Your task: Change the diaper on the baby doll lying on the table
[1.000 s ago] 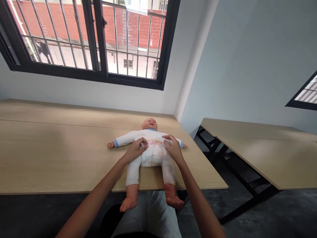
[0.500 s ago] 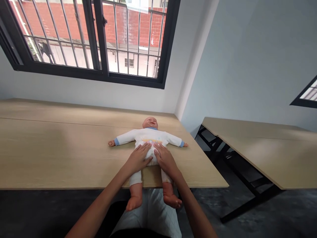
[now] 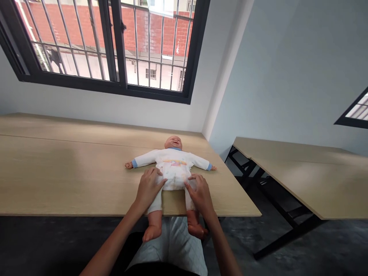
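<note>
A baby doll [image 3: 174,165] lies face up on the wooden table [image 3: 86,172], its arms spread wide and its bare feet hanging past the front edge. It wears a white long-sleeved top with blue cuffs and collar and a coloured print, and white pants [image 3: 174,182]. My left hand [image 3: 149,187] is curled round the doll's hip and upper thigh on the left, thumb on the inner side. On the other hip, my right hand [image 3: 199,191] grips in the same way, fingers bent and thumb inward. Whether cloth is pinched under the fingertips is hard to make out.
A second wooden table [image 3: 301,172] with black metal legs stands to the right, across a gap of dark floor [image 3: 238,237]. Behind the doll rises a pale wall [image 3: 115,109] with a barred, dark-framed window [image 3: 126,90]. My legs are under the table edge.
Both hands have slid from the doll's belly outward and down to its hips. The fingers, flat before, are now bent round the sides. The doll stays in place.
</note>
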The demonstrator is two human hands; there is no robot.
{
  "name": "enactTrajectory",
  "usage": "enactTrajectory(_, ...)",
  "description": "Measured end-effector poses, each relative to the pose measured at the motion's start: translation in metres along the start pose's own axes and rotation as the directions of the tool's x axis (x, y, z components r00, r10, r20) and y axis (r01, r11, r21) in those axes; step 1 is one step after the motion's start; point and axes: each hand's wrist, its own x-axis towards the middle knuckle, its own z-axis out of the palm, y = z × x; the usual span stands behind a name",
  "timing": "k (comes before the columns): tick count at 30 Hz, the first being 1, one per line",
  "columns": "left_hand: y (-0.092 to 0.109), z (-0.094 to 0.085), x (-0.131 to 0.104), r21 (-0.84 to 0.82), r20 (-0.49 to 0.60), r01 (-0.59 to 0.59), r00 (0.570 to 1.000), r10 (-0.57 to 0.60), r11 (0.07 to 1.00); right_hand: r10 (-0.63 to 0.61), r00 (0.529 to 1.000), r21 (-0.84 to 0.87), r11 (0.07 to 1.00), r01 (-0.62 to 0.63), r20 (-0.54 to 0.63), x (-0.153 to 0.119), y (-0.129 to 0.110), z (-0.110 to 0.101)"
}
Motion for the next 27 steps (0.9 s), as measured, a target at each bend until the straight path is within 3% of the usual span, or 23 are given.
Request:
enactTrajectory(3,-0.001,0.002,-0.002,-0.035,-0.010,0.024,1.000,-0.025,0.999,0.016,1.000,0.019,1.000,-0.016,-0.014,-0.005,-0.002,0.002)
enactTrajectory(10,-0.016,0.017,0.002,-0.304,0.007,0.088,0.996,-0.090,0.948,0.019,0.999,-0.009,1.000,-0.018,0.037,0.000,-0.001,0.007)
enactTrajectory(16,-0.023,0.011,0.002,-0.436,0.058,0.119,0.993,-0.105,0.892,0.054,0.995,-0.066,0.997,-0.049,0.078,0.003,0.003,0.002)
enactTrajectory(20,-0.021,0.009,-0.001,-0.499,0.063,0.156,0.988,-0.144,0.852,0.086,0.992,0.025,0.996,-0.089,0.093,0.001,0.007,0.001)
enactTrajectory(22,-0.025,0.008,0.001,-0.583,0.064,0.253,0.962,-0.267,0.772,0.141,0.985,0.184,0.970,-0.157,0.101,0.003,0.014,-0.001)
enactTrajectory(23,-0.029,0.007,0.005,-0.646,0.089,0.326,0.930,-0.357,0.690,0.203,0.975,0.289,0.931,-0.222,0.097,0.006,0.019,-0.002)
enactTrajectory(25,-0.039,0.004,0.017,-0.747,0.201,0.458,0.846,-0.493,0.482,0.361,0.926,0.511,0.778,-0.366,0.113,0.018,0.031,-0.006)
enactTrajectory(27,-0.051,0.002,0.035,-0.772,0.334,0.535,0.801,-0.497,0.343,0.470,0.860,0.680,0.566,-0.465,0.198,0.037,0.042,-0.007)
